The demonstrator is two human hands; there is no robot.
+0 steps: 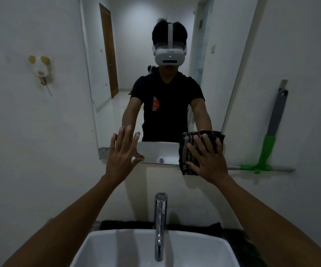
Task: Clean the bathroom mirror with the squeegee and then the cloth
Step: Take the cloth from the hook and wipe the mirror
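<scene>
Against the lower edge of the mirror [117, 74], in the head view, the right hand [208, 160] lies flat with fingers spread, pressing a dark striped cloth [186, 151] onto the glass at the bottom right corner; the cloth hangs partly past the mirror's lower edge onto the wall. The left hand [123, 151] is open, fingers splayed, its fingertips touching the glass near the bottom left and holding nothing. The squeegee [267, 147], green-headed with a grey handle, leans upright against the wall to the right of the mirror, apart from both hands. Below, a chrome faucet [160, 224] rises over a white sink [107, 247].
</scene>
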